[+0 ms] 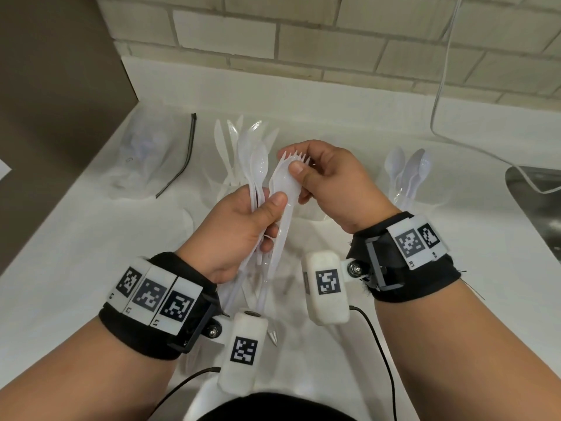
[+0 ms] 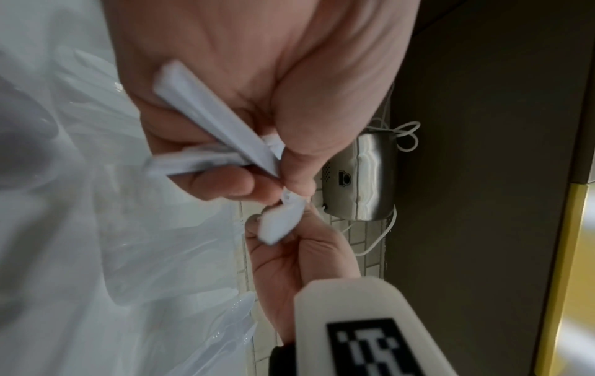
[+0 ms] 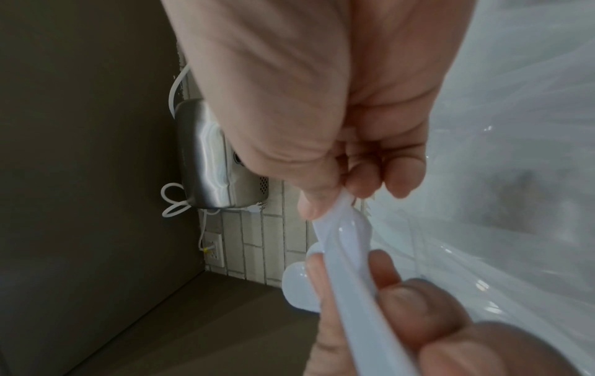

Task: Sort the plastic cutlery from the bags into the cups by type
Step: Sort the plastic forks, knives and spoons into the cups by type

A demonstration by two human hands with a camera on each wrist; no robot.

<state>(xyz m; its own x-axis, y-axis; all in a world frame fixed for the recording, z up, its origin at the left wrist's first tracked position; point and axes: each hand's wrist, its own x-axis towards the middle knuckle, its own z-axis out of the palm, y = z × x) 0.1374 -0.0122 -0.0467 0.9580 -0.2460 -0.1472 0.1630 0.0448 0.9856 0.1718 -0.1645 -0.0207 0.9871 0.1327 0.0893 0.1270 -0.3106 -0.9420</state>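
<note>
Left hand grips a mixed bundle of white plastic cutlery by the handles, thumb clamped across the stems, heads fanned upward over the desk. Right hand pinches one piece at its head, thumb on a spoon bowl with fork tines showing just behind; which of the two it has isolated I cannot tell. Right wrist view confirms thumb and forefinger closed on the white head.

Cup of spoons stands to the right, spoons only. Cup behind the hands holds knives and what look like spoons; contents overlap with the bundle, so uncertain. Clear bag with more cutlery lies to the left.

Risks, as judgement:
- Pieces nest tightly; pulling one may drag a neighbour out, causing a drop or a mis-sort.
- Left grip is loose around many slick handles; the bundle could splay.
- Light cups may tip on a careless insertion.
</note>
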